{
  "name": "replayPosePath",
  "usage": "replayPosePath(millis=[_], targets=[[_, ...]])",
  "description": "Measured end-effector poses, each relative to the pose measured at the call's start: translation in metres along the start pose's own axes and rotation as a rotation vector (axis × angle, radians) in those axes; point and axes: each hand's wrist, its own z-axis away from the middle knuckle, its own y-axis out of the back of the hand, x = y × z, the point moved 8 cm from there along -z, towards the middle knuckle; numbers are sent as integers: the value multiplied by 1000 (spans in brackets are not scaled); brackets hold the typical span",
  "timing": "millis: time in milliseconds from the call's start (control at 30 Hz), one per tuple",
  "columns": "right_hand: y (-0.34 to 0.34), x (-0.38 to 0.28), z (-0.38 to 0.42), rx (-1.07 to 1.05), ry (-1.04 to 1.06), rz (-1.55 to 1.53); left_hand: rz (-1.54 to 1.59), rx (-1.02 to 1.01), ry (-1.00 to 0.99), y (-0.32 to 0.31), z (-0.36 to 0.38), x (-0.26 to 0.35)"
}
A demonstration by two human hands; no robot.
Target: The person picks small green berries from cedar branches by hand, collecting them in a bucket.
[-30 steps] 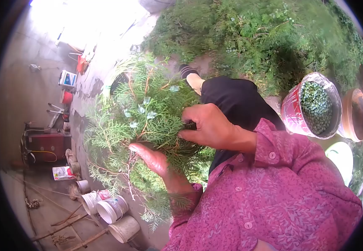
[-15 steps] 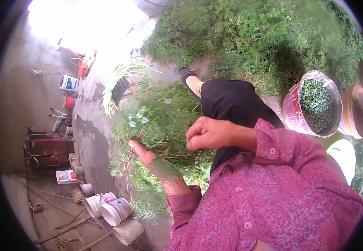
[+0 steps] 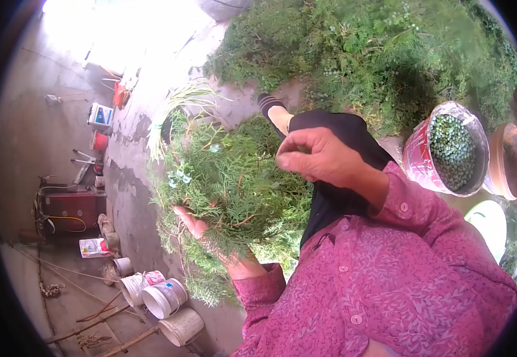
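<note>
Right fingers: the fingertips point(image 3: 291, 156) of the right hand point(image 3: 321, 157) are seen pinched narrowly together at the edge of the branch point(image 3: 228, 190); whether a berry is held between them cannot be told.
Left fingers: the left hand point(image 3: 202, 235) is closed around the lower stems of the branch, mostly hidden by foliage; only a thumb and part of the palm are shown.
Branch: a bushy evergreen spray is held upright in front of the chest; flat, scaly, feathery green fronds on thin reddish-brown twigs are noted, with a few pale blue-green berries point(image 3: 182, 176) on the side of the branch away from the right hand.
Red bucket point(image 3: 425, 160): set beyond the right hand from the branch; a round, printed red wall is noted, filled nearly to the rim with small round green berries.
Progress (judged): much picking is taken as done, given the full bucket; berries are left on the branch, and a large heap of cut greenery point(image 3: 359, 53) lies above the branch, unpicked as far as can be seen.
Sleeve point(image 3: 401, 262): pink patterned cloth with buttons is recorded below the branch's right side.
White pails point(image 3: 163, 297): smooth plastic tubs are lying on bare concrete below the branch.
</note>
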Motion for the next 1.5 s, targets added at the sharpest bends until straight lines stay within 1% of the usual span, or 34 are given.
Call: replayPosePath(millis=[67,100,167,200,233,267,333,367,400,433,500,533,567,600,633,667,700,767,800,833,867,900,967,1000,1033,1100,1133,1200,1267,1333,1400,1433,1467,1500], targets=[[-9,-15,-2,37,364,467,0,5,27,3,-2,-3],[-11,-17,-2,38,364,467,-14,-35,-7,2,-2,-2],[-24,-15,-2,-27,332,856,-29,-76,-39,-6,2,0],[-27,-9,-5,-53,344,869,-70,8,-72,-15,11,7],[-27,-10,-4,-52,344,868,-110,93,-105,-17,16,13],[-28,-8,-4,-90,290,789,-111,93,-105,-17,16,14],[-28,-3,-5,-131,236,708,-56,23,-22,-21,15,10],[-26,-1,-5,-125,248,612,-57,25,-22,-19,17,10],[-25,-3,-4,-119,258,517,-67,-28,-45,-22,19,11],[-25,-5,-1,-120,257,516,-77,-81,-67,-25,21,13],[-29,19,6,-242,-172,60,-24,-28,-44,-22,20,10],[-21,21,7,-245,-175,61,30,26,-22,-18,20,7],[-16,22,9,-313,-199,-218,30,30,-23,-18,23,8],[-16,19,11,-376,-222,-498,27,29,-104,-19,27,18],[-17,18,11,-378,-224,-498,23,28,-185,-18,30,26],[-12,16,10,-289,-220,-468,62,52,-64,12,11,15],[-8,14,10,-200,-217,-438,60,53,-64,12,10,15],[-20,13,10,-205,-237,-382,75,30,-73,5,9,17],[-23,5,10,-201,-118,-222,120,-76,-77,-11,16,19],[-28,-3,12,-195,1,-63,120,-76,-78,-12,18,20],[-28,-5,11,-136,45,146,99,-74,-61,-13,19,18],[-30,-2,9,-135,46,147,80,-72,-44,-16,21,17],[-43,-32,20,-76,636,710,29,-32,-85,-31,32,25],[-46,-33,21,-34,663,801,-24,10,-125,-33,35,30],[-47,-32,20,-33,663,801,-24,10,-125,-32,33,29],[-45,-25,16,0,583,887,76,-23,37,-27,22,13],[-45,-26,16,-1,586,888,103,-62,48,-21,16,10],[-43,-30,21,65,623,948,43,-74,3,-13,15,11],[-45,-28,21,37,588,983,-18,-89,-39,-16,18,14],[-46,-25,20,10,555,1016,-161,58,-96,-17,26,21],[-43,-21,17,-60,493,803,-128,24,-77,-8,17,15],[-40,-24,18,-61,494,803,-95,-9,-56,-7,14,13],[-37,-26,19,-128,419,683,-94,-9,-57,-6,15,12],[-33,-29,22,-195,343,563,-126,-50,-152,-10,18,19]])
